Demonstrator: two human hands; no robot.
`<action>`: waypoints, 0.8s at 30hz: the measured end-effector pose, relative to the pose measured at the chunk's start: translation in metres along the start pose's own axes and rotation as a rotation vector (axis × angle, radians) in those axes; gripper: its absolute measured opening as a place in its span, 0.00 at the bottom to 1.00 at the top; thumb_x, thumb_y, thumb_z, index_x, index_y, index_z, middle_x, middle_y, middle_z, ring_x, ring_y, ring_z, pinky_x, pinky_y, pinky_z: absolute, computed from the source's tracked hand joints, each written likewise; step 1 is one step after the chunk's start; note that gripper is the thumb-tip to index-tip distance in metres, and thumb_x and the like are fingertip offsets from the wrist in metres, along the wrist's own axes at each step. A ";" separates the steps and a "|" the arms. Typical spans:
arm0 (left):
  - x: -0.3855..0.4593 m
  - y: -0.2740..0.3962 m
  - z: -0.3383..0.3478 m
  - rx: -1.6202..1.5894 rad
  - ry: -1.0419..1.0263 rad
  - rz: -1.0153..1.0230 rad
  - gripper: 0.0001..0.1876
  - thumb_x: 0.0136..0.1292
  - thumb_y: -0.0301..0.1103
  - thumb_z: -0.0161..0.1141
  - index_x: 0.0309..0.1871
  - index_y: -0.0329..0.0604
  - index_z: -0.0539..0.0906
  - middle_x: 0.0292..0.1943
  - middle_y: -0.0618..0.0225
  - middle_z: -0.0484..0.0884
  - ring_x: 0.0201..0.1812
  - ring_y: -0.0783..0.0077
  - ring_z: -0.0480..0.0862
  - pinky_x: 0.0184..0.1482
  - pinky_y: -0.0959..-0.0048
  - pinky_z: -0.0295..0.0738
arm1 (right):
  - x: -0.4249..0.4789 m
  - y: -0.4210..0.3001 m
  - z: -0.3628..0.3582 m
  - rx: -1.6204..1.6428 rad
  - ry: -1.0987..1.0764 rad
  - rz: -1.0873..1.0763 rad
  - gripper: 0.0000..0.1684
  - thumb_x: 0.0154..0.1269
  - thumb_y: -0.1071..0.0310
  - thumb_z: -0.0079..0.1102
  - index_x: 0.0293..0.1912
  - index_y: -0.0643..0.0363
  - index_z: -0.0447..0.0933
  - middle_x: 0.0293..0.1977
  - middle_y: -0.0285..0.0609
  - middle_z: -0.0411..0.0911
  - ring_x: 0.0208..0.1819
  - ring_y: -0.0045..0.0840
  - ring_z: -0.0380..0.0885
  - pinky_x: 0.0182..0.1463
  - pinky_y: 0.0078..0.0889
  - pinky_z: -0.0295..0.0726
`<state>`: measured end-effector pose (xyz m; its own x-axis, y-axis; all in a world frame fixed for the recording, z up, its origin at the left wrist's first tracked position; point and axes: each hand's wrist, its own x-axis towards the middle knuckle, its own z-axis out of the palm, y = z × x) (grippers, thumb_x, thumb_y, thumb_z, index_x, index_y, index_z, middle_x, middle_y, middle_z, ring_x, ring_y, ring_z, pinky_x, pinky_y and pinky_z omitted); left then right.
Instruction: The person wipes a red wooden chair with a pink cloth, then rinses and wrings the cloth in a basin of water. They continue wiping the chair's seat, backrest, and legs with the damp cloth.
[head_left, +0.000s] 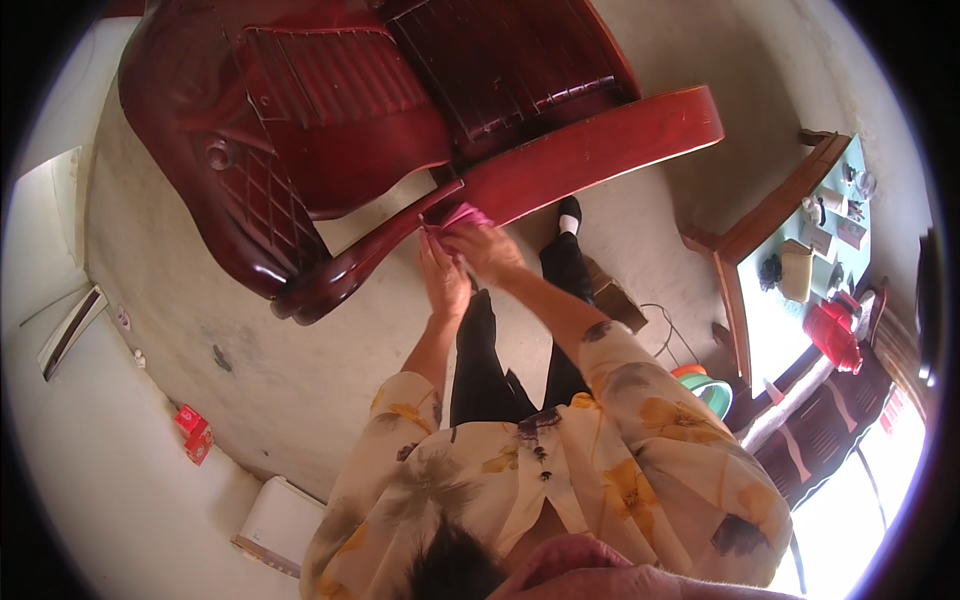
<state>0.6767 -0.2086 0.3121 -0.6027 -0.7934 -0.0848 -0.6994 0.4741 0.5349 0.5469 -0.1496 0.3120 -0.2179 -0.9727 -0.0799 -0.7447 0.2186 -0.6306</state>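
Note:
A glossy red-brown wooden settee (360, 161) with ribbed and lattice carving stands in front of me. My right hand (484, 251) grips a bunched pink cloth (466, 215) at the end of the settee's curved rail (375, 244), where it meets a broad red board (585, 154). Just left of it, my left hand (446, 277) is held up with its fingers stretched close together. Its fingertips are by the rail end and the cloth; whether they pinch either one cannot be made out.
On the right stands a wooden-framed table (765, 322) with a pale top, bearing a beige case (796, 271), a red bag (834, 334) and small items. A brown box (611, 292) and green basin (709, 394) sit on the floor. A white cabinet (281, 521) is lower left.

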 end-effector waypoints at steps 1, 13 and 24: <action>0.006 0.020 0.005 -0.018 0.119 -0.010 0.34 0.68 0.30 0.60 0.73 0.25 0.61 0.76 0.42 0.58 0.75 0.36 0.60 0.76 0.46 0.56 | -0.004 0.022 -0.012 -0.032 0.017 0.008 0.28 0.66 0.63 0.58 0.65 0.37 0.75 0.67 0.37 0.72 0.67 0.39 0.71 0.70 0.50 0.70; 0.083 0.109 0.059 0.318 -0.138 0.162 0.30 0.69 0.37 0.60 0.73 0.46 0.68 0.77 0.53 0.62 0.77 0.46 0.62 0.72 0.37 0.60 | 0.001 0.126 -0.083 -0.097 0.136 0.288 0.28 0.66 0.59 0.60 0.66 0.41 0.76 0.70 0.42 0.69 0.69 0.43 0.68 0.67 0.53 0.72; 0.164 0.196 0.140 0.224 -0.010 0.325 0.30 0.65 0.42 0.63 0.65 0.33 0.71 0.58 0.46 0.77 0.60 0.42 0.76 0.63 0.43 0.69 | 0.030 0.240 -0.193 -0.380 0.065 0.094 0.25 0.60 0.51 0.63 0.57 0.40 0.80 0.63 0.31 0.74 0.69 0.31 0.66 0.69 0.46 0.66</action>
<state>0.3865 -0.1924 0.2853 -0.8092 -0.5854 0.0497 -0.5377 0.7721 0.3386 0.2395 -0.1117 0.3076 -0.3267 -0.9427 -0.0672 -0.8974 0.3318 -0.2908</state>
